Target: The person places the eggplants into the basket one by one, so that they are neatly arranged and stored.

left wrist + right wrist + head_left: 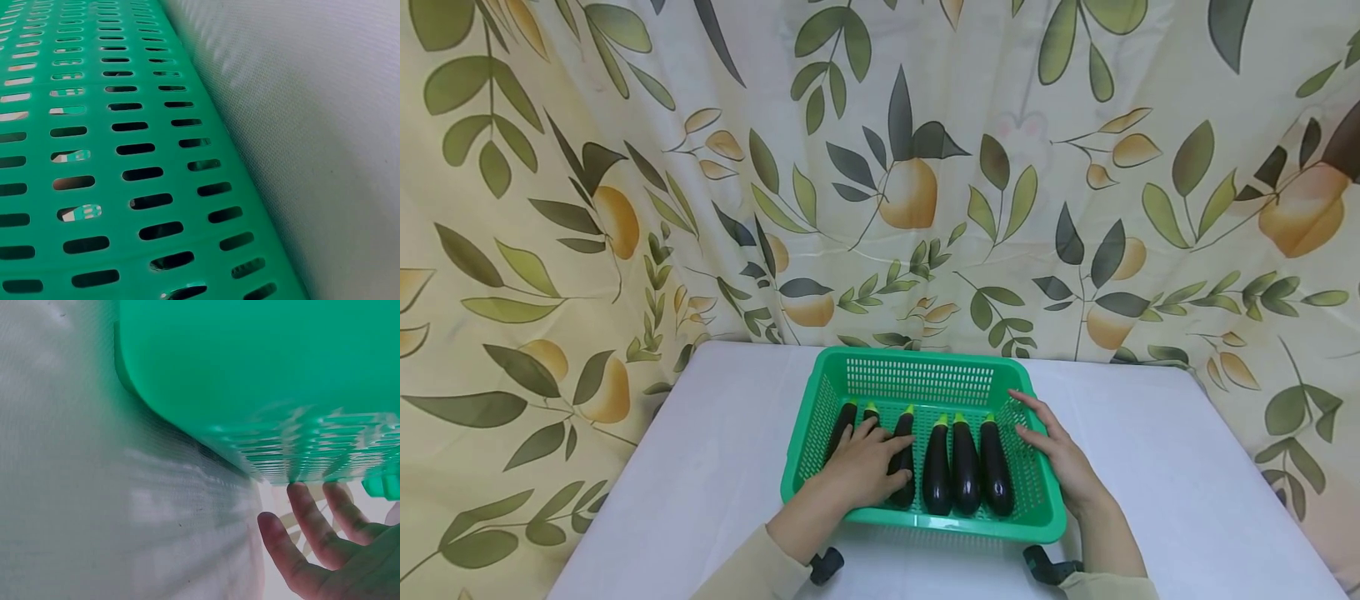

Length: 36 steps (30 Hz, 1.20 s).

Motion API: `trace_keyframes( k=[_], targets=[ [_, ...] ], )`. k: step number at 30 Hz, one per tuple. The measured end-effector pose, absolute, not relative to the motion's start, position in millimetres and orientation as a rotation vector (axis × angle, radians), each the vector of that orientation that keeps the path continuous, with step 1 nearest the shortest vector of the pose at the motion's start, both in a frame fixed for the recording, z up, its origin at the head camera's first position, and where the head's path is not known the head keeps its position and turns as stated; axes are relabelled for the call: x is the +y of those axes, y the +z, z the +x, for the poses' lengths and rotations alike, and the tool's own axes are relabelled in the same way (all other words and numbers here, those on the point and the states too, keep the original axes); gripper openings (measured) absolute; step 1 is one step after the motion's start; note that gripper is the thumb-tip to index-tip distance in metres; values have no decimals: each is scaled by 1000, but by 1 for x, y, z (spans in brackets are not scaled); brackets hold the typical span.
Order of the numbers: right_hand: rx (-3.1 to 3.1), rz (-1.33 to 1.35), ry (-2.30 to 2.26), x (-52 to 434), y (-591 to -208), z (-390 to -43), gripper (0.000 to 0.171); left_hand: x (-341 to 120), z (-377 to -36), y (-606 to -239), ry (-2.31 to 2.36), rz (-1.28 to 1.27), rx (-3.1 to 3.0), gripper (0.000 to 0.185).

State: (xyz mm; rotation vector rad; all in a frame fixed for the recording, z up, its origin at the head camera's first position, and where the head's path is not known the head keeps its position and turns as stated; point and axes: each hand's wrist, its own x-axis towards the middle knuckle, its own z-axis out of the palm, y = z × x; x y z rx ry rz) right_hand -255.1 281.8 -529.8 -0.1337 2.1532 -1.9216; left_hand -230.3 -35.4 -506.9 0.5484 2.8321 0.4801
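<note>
Several dark eggplants (966,471) with green stems lie side by side in a green plastic basket (955,522). My left hand (861,471) reaches over the front rim with fingers spread across the left-hand eggplants. Its thumb and a finger lie over the third eggplant from the left (904,454), and the palm hides part of the others. At the basket's right side, my right hand (1067,462) rests with a finger and thumb over the rim. In the right wrist view, several extended fingers (312,528) of that hand stand beside the outer slotted wall.
The basket stands on a table with a white cloth (1157,467). A curtain with fruit and leaf prints (925,250) hangs behind and along the left. Dark wrist devices (1051,567) show below the front rim.
</note>
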Motion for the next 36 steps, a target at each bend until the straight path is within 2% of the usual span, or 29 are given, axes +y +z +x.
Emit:
trace_keyframes(
  k=[36],
  targets=[
    [2167, -129, -1919, 281, -530, -255, 57, -35, -230, -506, 497, 557, 2819, 54]
  ],
)
